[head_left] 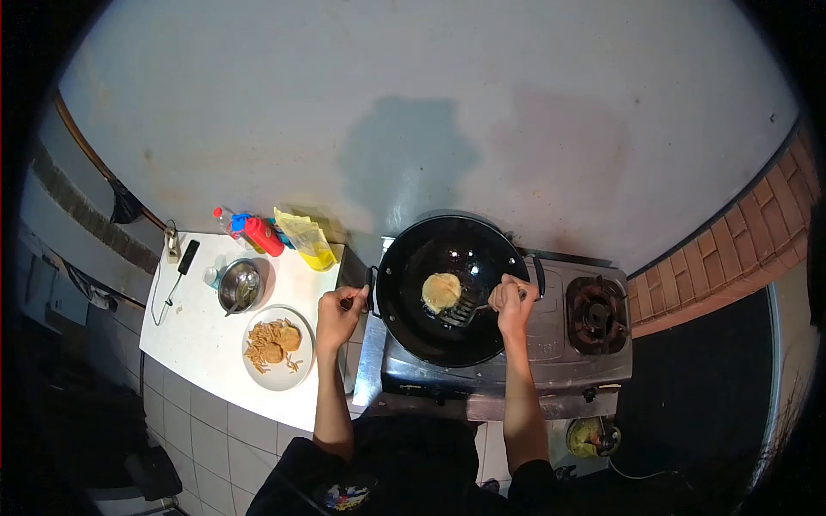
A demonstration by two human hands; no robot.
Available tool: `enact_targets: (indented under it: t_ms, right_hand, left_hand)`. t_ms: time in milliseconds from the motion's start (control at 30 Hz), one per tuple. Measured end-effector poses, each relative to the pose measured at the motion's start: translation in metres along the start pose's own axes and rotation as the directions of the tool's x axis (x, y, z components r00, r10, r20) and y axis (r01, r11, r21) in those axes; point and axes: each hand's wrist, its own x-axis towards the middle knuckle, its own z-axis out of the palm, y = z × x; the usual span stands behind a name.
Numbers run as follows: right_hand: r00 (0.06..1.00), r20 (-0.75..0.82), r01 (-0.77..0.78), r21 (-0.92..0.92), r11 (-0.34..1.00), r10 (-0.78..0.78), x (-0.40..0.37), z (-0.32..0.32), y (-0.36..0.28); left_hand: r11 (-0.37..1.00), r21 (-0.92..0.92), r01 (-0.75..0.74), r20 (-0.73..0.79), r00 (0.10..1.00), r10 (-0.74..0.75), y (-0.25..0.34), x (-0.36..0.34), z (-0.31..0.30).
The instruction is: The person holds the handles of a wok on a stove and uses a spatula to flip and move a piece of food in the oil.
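Note:
A black wok [413,331] sits on the stove, its inside shiny with oil. One round, pale golden patty [441,291] lies near its middle. My right hand [512,303] is closed around the handle of a slotted spatula [462,313], whose head is inside the wok at the patty's lower right edge; whether it reaches under the patty is hard to tell. At the wok's left side, my left hand [341,315] has its fingers curled at the wok's side handle [372,291], thumb against it.
On the white table at left stand a plate [297,376] of browned patties and strips, a metal bowl [240,286], a red bottle [263,236] and a yellow packet [308,238]. A second burner [597,316] is to the right of the wok. A wall rises behind the stove.

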Motion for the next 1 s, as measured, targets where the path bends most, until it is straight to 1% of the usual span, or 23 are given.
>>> enact_targets:
  t_ms: [67,133,167,233,367,433,567,633,667,733,800,867,933,967,1000]
  right_hand:
    - [1.0,0.013,-0.001,-0.031,1.0,0.001,-0.002,0.0,-0.004]
    - [0.999,0.026,0.042,-0.095,0.995,-0.04,-0.003,0.002,-0.01]
    - [0.999,0.025,0.042,-0.094,0.995,-0.04,-0.004,0.003,-0.013]
    - [0.998,0.051,0.048,-0.155,0.987,-0.041,-0.005,0.003,-0.02]
    - [0.997,0.044,0.066,-0.146,0.987,-0.06,-0.007,0.001,-0.026]
    - [0.994,0.058,0.105,-0.134,0.985,-0.098,-0.008,0.001,-0.029]
    - [0.997,0.029,0.077,-0.169,0.983,-0.073,-0.01,0.001,-0.035]
    - [0.992,0.024,0.127,-0.335,0.933,-0.126,-0.01,-0.003,-0.034]
    - [0.992,0.023,0.127,-0.336,0.933,-0.127,-0.01,-0.005,-0.034]
    - [0.989,0.029,0.139,-0.463,0.875,-0.142,-0.011,-0.006,-0.038]
    - [0.989,0.022,0.139,-0.445,0.885,-0.145,-0.01,-0.007,-0.045]
    - [0.989,0.014,0.141,-0.426,0.894,-0.149,-0.009,-0.007,-0.048]
    - [0.987,-0.05,0.14,-0.21,0.968,-0.154,-0.008,-0.005,-0.046]
    - [0.986,-0.053,0.142,-0.211,0.967,-0.156,-0.008,-0.003,-0.043]
    - [0.986,-0.085,0.138,-0.093,0.986,-0.146,-0.009,0.001,-0.037]
  left_hand:
    - [1.0,-0.03,0.006,0.001,1.0,-0.006,0.0,0.0,0.001]
    - [0.999,-0.032,0.009,0.002,1.0,-0.009,-0.002,-0.001,0.001]
    - [0.999,-0.036,0.012,0.003,1.0,-0.012,-0.003,-0.001,0.001]
    - [0.999,-0.032,0.009,-0.001,1.0,-0.009,-0.003,-0.001,0.001]
    - [1.0,-0.018,-0.005,-0.018,1.0,0.005,-0.006,0.0,0.002]
    - [1.0,-0.016,-0.004,-0.022,1.0,0.004,-0.003,0.0,0.002]
    - [1.0,-0.002,-0.005,-0.037,0.999,0.005,-0.003,0.0,0.002]
    - [1.0,-0.006,-0.022,-0.042,0.999,0.021,-0.002,0.0,0.002]
    - [0.999,-0.01,-0.037,-0.046,0.998,0.037,-0.001,-0.001,0.002]
    - [1.0,-0.01,-0.018,-0.034,0.999,0.017,0.001,-0.001,0.001]
    - [1.0,-0.009,-0.001,-0.022,1.0,0.001,0.001,-0.001,0.001]
    - [1.0,-0.001,-0.025,-0.031,0.999,0.025,0.001,0.0,0.001]
    - [0.999,0.005,-0.032,-0.033,0.999,0.032,0.0,0.0,0.001]
    - [0.999,0.011,-0.036,-0.036,0.999,0.036,0.0,0.0,0.001]
    - [0.999,0.01,-0.039,-0.034,0.999,0.039,-0.001,0.001,0.001]
